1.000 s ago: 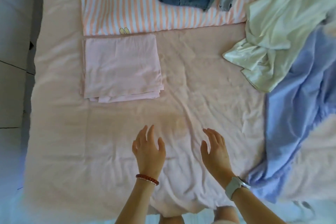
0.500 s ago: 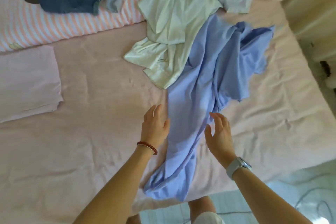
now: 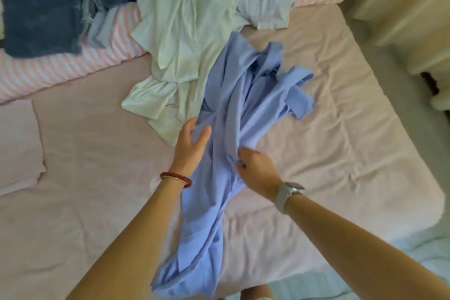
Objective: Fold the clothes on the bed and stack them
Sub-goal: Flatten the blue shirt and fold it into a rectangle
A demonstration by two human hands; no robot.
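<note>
Folded pink cloth (image 3: 18, 146) at 9 o'clock edge. Left hand (image 3: 188, 145) fingers spread, touching blue garment (image 3: 233, 129). Garment long axis runs 7-to-1 o'clock between the two hands. Right hand (image 3: 255, 168) pinches garment fold, nearer midline. Pale green garment (image 3: 185, 31) at 12.

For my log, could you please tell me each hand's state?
Left hand: open, fingers on the blue shirt.
Right hand: gripping the blue shirt.

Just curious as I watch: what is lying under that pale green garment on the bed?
The pale green garment lies over the striped bedding and the pink sheet. Its lower edge is itself overlapped by the blue shirt. Whatever else lies beneath it is covered.
</note>
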